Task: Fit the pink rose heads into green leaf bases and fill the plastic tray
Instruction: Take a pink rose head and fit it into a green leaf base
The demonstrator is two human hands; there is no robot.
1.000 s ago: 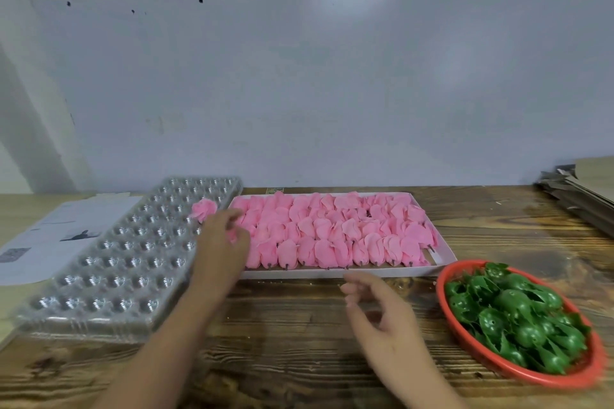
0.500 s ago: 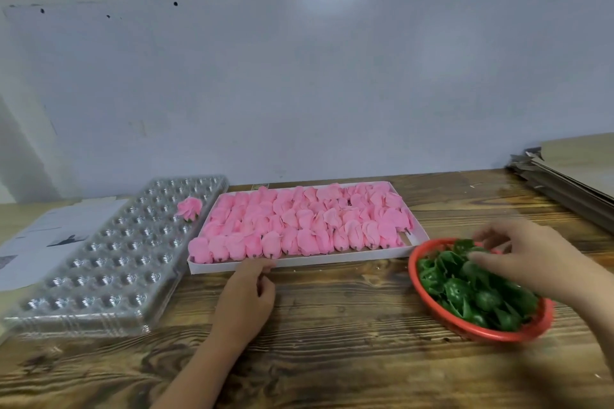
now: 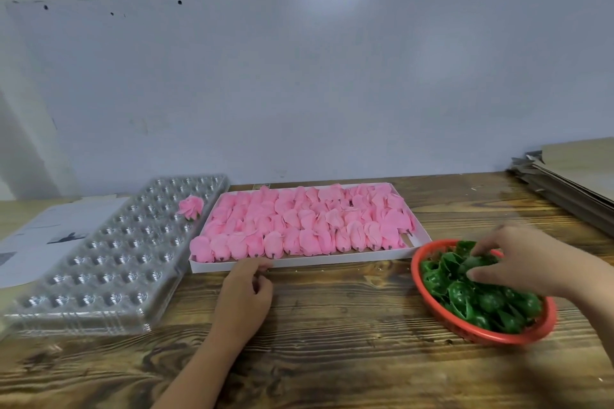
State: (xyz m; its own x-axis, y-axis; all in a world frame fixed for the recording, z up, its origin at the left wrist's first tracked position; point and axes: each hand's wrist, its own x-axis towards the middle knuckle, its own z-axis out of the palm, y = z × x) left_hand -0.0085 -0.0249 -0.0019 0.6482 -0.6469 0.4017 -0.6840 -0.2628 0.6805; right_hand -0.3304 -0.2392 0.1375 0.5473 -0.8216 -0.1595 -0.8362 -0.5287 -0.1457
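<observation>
The left hand [image 3: 244, 295], loosely curled and empty, has dropped to the table's near middle. The right hand [image 3: 518, 259] has crossed into the red basket [image 3: 481, 334]; its fingers [image 3: 478, 274] pinch at a leaf base [image 3: 471, 264], so the next rose is starting. Beyond lie the rose heads [image 3: 299, 219] in their white box; one finished rose [image 3: 190, 206] sits in the clear tray [image 3: 99, 262] at the far left.

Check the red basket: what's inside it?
The red basket holds a heap of green leaf bases. The right hand reaches in, its fingers covering some; the basket bottom is hidden.
</observation>
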